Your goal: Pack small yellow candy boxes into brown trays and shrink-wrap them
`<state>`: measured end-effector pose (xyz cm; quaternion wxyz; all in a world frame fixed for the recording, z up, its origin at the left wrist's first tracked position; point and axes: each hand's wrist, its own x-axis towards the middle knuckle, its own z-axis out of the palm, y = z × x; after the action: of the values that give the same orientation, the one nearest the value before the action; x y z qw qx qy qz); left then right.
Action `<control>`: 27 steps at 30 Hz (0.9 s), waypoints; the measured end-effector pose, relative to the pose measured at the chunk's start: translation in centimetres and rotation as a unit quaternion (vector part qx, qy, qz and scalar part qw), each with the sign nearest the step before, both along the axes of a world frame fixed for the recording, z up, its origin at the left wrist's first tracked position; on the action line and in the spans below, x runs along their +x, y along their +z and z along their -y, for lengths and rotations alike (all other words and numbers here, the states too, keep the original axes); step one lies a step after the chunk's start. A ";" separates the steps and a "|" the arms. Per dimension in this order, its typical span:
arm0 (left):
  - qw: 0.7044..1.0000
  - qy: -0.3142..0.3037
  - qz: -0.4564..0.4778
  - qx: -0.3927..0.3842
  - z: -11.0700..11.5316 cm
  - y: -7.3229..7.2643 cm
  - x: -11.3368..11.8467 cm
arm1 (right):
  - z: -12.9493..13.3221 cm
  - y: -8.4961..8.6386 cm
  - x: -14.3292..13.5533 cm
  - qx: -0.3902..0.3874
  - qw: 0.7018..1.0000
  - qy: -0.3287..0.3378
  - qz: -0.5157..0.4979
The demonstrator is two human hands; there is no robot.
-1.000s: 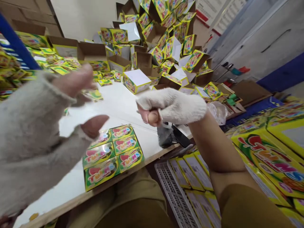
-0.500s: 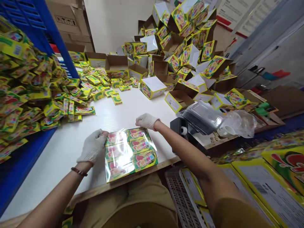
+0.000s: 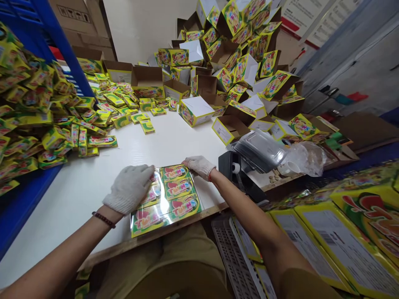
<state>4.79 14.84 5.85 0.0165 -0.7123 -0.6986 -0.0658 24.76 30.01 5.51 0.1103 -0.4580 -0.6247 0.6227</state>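
Note:
A film-covered pack of candy boxes [image 3: 181,187], green and yellow with pink-and-white lettering, lies flat at the table's front edge. Glare crosses its clear film. My left hand [image 3: 130,187], in a white knit glove, lies over the pack's upper left side with its fingers together, hiding part of the prints. At the far right corner, my gloved right hand [image 3: 201,166] has its fingers closed on the edge. The undersides of both hands are hidden.
Loose small candy boxes [image 3: 114,99] are heaped left, spilling from a blue crate [image 3: 51,31]. Open display cartons [image 3: 196,110] pile up at the back. A black tape dispenser [image 3: 229,166] and clear plastic trays [image 3: 262,149] stand right. Finished-looking yellow cartons [image 3: 336,236] and a white basket [image 3: 229,253] sit lower right.
My left hand has slid inward from the pack's left edge onto its top. My right hand has come down slightly against the far right corner. The view has shifted a little.

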 end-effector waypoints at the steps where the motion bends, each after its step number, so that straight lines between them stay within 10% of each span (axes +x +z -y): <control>1: 0.999 -0.043 -0.012 -0.001 -0.4 0.1 0.9 | 0.2 0.0 0.1 -0.007 1.000 -0.003 -0.008; 7: 0.990 -0.140 -0.017 0.001 -3.4 0.5 6.0 | 3.2 0.1 2.9 -0.006 1.000 -0.019 -0.008; 17: 0.988 -0.150 -0.038 -0.017 -4.4 0.2 7.7 | 13.0 -2.8 9.3 -0.105 0.988 -0.072 -0.090; 22: 0.988 -0.151 -0.030 -0.012 -4.5 0.1 7.8 | 13.4 -2.1 11.1 0.132 0.989 -0.070 -0.019; 27: 0.987 -0.158 -0.004 -0.003 -5.1 -0.3 7.5 | 9.3 0.5 17.9 0.390 0.863 -0.271 0.174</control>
<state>12.26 19.94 5.56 0.0062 -0.8141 -0.5773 -0.0627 42.68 20.69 6.05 0.3343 -0.6298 -0.6765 0.1842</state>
